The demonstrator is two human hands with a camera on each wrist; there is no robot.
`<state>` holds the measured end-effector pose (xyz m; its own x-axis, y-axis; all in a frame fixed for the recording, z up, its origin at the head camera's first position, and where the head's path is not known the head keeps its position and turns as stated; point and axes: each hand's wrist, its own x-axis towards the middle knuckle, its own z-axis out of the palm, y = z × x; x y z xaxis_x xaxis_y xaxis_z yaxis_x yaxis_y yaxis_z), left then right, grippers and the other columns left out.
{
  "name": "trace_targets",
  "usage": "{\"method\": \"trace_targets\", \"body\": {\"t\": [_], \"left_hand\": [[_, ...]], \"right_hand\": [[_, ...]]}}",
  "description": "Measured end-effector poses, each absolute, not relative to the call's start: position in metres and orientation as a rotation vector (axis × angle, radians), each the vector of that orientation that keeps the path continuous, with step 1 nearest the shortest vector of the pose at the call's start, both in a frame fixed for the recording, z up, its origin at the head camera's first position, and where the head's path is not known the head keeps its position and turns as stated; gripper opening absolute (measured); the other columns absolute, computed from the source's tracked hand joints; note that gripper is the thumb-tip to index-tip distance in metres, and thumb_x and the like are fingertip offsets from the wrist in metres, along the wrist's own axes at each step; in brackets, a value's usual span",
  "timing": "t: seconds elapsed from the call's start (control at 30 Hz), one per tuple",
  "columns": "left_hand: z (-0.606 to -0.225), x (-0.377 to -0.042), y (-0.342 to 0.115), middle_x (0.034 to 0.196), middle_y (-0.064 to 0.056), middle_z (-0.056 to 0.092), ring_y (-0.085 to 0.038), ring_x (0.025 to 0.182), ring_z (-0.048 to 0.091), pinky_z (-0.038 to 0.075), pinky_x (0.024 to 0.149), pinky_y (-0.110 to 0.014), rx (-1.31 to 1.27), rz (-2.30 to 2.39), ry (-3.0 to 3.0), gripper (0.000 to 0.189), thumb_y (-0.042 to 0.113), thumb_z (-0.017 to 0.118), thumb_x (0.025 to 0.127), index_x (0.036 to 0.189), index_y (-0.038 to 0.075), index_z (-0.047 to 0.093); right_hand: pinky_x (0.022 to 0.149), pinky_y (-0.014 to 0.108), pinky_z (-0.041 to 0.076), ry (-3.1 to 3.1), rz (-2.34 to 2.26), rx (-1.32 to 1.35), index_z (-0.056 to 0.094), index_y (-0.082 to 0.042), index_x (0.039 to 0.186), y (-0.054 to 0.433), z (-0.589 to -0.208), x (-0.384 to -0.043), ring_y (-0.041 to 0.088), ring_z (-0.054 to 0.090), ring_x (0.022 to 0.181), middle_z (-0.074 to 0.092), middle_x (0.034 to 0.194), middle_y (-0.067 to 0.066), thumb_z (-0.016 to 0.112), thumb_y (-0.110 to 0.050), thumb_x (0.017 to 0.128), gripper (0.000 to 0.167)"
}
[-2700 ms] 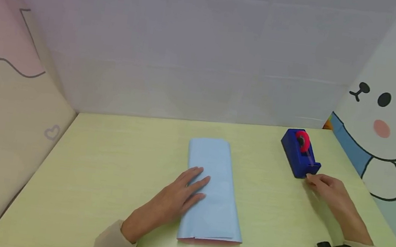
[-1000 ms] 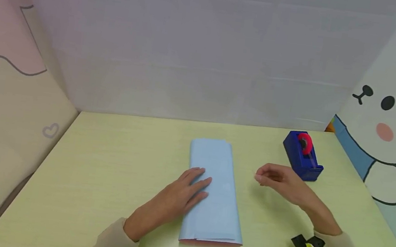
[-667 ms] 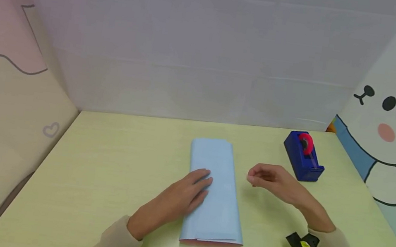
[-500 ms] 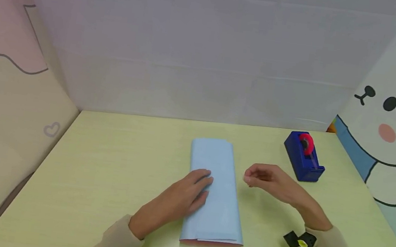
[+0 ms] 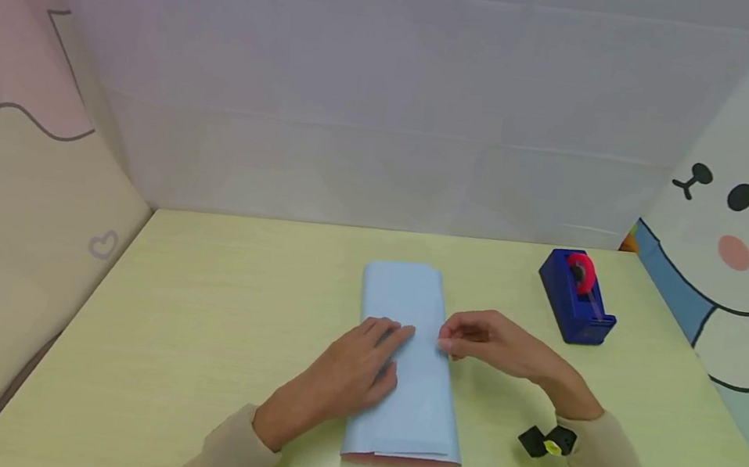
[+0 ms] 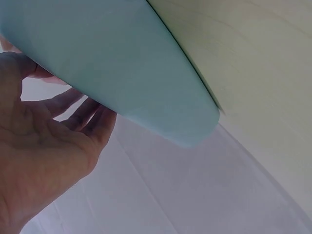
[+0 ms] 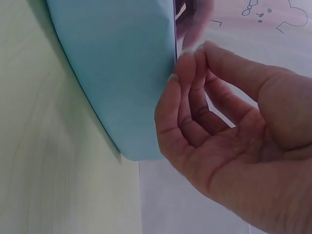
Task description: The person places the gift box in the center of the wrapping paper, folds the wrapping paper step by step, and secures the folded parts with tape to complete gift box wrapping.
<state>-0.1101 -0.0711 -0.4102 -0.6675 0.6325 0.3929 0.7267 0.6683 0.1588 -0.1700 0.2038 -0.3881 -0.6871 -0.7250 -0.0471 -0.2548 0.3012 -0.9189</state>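
A long bundle of light-blue wrapping paper (image 5: pixel 403 403), its underside pinkish, lies lengthwise on the table, with a loose flap edge near its front end. My left hand (image 5: pixel 349 372) rests on its left part, fingers spread over the top; in the left wrist view the left hand (image 6: pixel 53 141) is at the paper's edge. Above the paper's right edge, my right hand (image 5: pixel 495 344) pinches with thumb and forefinger what appears to be a short piece of clear tape, barely visible. The right wrist view shows the right hand's (image 7: pixel 224 117) fingertips together beside the paper, with left fingers behind.
A blue tape dispenser (image 5: pixel 572 311) with a red-cored roll (image 5: pixel 582 273) stands at the back right of the pale wooden table (image 5: pixel 232 286). Light panels with cartoon drawings enclose the table on both sides, and a plain wall (image 5: pixel 377 108) rises behind.
My right hand has moved left from the tape dispenser's front end to the paper's right edge. The left hand has shifted slightly right on the paper; the dispenser stays put.
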Motion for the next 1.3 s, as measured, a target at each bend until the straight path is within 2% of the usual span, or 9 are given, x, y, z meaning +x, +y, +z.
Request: {"method": "trace_targets", "body": {"t": [0.17,0.4,0.6,0.77,1.03,1.3], "left_hand": [[-0.410,-0.110,-0.068,0.123,-0.013,0.059,-0.025,0.108,0.059,0.051,0.090,-0.033,-1.076,-0.378,-2.572,0.055,0.015,0.061,0.093,0.148,0.016,0.057],[-0.412,-0.110,-0.064,0.117,-0.015,0.057,-0.025,0.100,0.057,0.050,0.086,-0.032,-1.068,-0.322,-2.522,0.055,0.016,0.063,0.090,0.145,0.019,0.061],[-0.408,-0.110,-0.059,0.112,-0.014,0.055,-0.025,0.096,0.054,0.048,0.083,-0.030,-1.049,-0.253,-2.551,0.055,0.016,0.061,0.089,0.144,0.024,0.063],[-0.406,-0.109,-0.056,0.112,-0.015,0.054,-0.024,0.093,0.051,0.046,0.082,-0.029,-1.027,-0.164,-2.597,0.052,0.019,0.059,0.092,0.144,0.026,0.063],[-0.406,-0.107,-0.055,0.114,-0.015,0.054,-0.025,0.095,0.052,0.046,0.084,-0.029,-1.007,-0.133,-2.623,0.051,0.020,0.060,0.093,0.144,0.026,0.063],[-0.407,-0.106,-0.053,0.112,-0.014,0.053,-0.023,0.092,0.051,0.046,0.084,-0.029,-0.995,-0.119,-2.611,0.051,0.021,0.061,0.092,0.143,0.025,0.064]], "right_hand": [[0.080,0.041,0.058,2.069,-1.342,-0.853,0.069,-0.001,0.107,0.200,-0.388,-0.173,0.025,0.064,0.086,0.067,0.096,0.011,0.062,-0.013,0.104,0.014],[0.080,0.041,0.059,2.083,-1.303,-0.805,0.070,-0.002,0.105,0.201,-0.389,-0.178,0.029,0.064,0.087,0.067,0.097,0.015,0.063,-0.015,0.104,0.015],[0.079,0.039,0.058,2.075,-1.283,-0.805,0.069,0.001,0.104,0.203,-0.390,-0.183,0.019,0.062,0.084,0.064,0.098,0.023,0.061,-0.010,0.104,0.014],[0.080,0.040,0.058,2.081,-1.266,-0.793,0.069,0.001,0.105,0.204,-0.390,-0.185,0.020,0.062,0.084,0.065,0.099,0.023,0.062,-0.011,0.103,0.014],[0.082,0.042,0.058,2.109,-1.257,-0.740,0.068,0.003,0.104,0.206,-0.389,-0.186,0.036,0.063,0.089,0.067,0.100,0.022,0.063,-0.011,0.103,0.015],[0.080,0.040,0.058,2.134,-1.239,-0.695,0.069,0.006,0.104,0.206,-0.381,-0.180,0.032,0.064,0.087,0.069,0.098,0.018,0.064,-0.008,0.101,0.015]]}}
